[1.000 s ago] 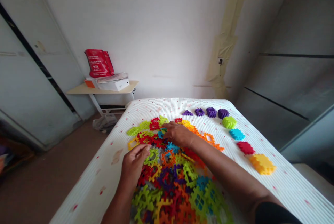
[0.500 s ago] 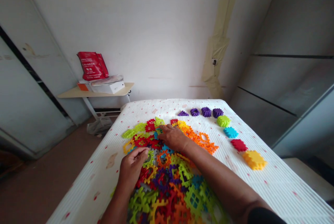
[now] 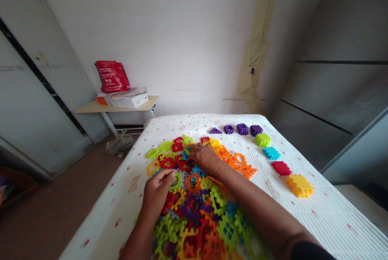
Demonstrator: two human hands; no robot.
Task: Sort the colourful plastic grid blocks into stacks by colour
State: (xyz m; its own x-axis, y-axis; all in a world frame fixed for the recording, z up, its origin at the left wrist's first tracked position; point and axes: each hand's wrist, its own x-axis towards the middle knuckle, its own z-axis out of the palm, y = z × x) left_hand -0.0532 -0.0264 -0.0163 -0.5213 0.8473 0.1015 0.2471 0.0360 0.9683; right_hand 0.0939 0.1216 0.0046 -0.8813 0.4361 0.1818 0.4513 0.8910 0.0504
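Left hand: our left hand curls with thumb and fingertips close together, at the pile's left edge; we cannot tell whether it grips anything.
Right hand: our right hand reaches palm-down over the far pieces, fingertips at a blue piece; its grip is unclear.
Pile: the toy pile lies between and below our hands, its long axis running away from us.
Orange pieces: these spread right of our right hand.
Stacks: beyond them, sorted stacks curve towards us, purple to yellow.
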